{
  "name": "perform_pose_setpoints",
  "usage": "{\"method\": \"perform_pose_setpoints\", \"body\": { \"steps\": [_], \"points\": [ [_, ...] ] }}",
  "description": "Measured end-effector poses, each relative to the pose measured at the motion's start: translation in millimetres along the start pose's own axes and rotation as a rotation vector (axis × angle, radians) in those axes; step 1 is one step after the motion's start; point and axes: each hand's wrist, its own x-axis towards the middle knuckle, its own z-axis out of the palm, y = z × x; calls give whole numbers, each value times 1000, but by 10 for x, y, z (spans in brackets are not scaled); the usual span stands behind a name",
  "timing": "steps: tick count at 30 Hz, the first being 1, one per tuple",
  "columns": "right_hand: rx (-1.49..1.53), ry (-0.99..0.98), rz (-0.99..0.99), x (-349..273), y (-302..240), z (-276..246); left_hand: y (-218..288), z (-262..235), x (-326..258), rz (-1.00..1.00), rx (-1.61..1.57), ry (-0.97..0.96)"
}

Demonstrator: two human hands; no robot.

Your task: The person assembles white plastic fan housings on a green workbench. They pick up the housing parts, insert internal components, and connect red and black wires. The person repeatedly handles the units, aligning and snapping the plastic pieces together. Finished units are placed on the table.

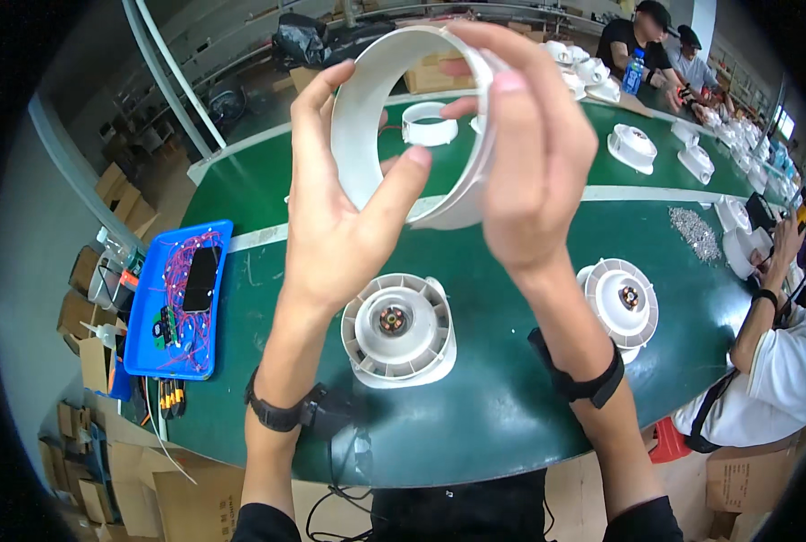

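Note:
A wide white plastic ring (356,135) is held up above the green table, its opening facing me. My left hand (335,221) grips its left side, with the thumb inside the lower rim. Round the right side curl the fingers of my right hand (540,172), slightly smeared by motion. Below the ring sits a round white finned fan base (407,359) with a copper-wound motor core (392,320) at its centre. A similar fan base (619,312) stands beside my right forearm. Through the ring's opening shows a smaller white ring (432,134) with a red wire, farther back.
At the left, a blue tray (163,369) holds tangled wires, a green circuit board and a black rectangular object. Small silver parts (694,235) lie heaped at the right. White housings (631,147) and a blue bottle (634,72) stand farther back. Co-workers sit along the right.

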Motion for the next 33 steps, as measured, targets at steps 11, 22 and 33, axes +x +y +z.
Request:
{"method": "perform_pose_setpoints", "body": {
  "steps": [11,22,33],
  "points": [
    [-31,-178,-301,11,-189,91,37,-91,7,-121,-67,75],
    [95,-305,-157,46,-281,-19,-155,-121,18,-44,-17,10],
    [223,-445,194,92,-318,-63,-13,-162,31,175,130,112]
  ]
}}
